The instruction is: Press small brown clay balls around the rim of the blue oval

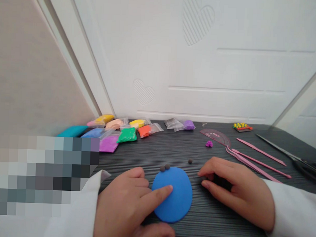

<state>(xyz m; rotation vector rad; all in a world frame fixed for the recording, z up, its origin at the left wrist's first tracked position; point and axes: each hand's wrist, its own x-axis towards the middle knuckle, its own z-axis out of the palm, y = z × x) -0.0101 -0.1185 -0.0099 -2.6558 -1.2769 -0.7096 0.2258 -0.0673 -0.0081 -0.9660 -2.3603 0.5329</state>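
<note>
Reference for clock positions: the centre of the blue disc (179,202), twelve o'clock pointing away from the person.

Work piece: the blue disc lies flat on the dark table (171,233), between the hands. Two dark balls (165,168) sit side by side at its eleven-o'clock edge; a third ball (190,161) lies apart, at one o'clock.

Left hand (126,203): at eight o'clock. Forefinger extended, tip on the disc; other fingers curled; thumb apart, near the six-o'clock edge. Nothing is gripped.

Right hand (237,192): at three o'clock, clear of the disc. Fingers bent, thumb and forefinger slightly apart.

Containers: clear bags of coloured material.
- Ten o'clock: magenta bag (108,145), blue bag (93,133), teal packet (72,130).
- Ten to eleven: green bag (127,134), peach bag (114,124), and a bag of deep yellow (104,118).
- Eleven: orange bag (144,131); light yellow bag (137,123) behind it.
- Twelve to one: clear film (173,124) adjoining a purple bag (189,125); whether they are one bag cannot be told.

One to two o'clock: protractor (216,136), magenta lump (209,143). Two o'clock: pink tools (262,152). Beyond them: scissors (281,149).
</note>
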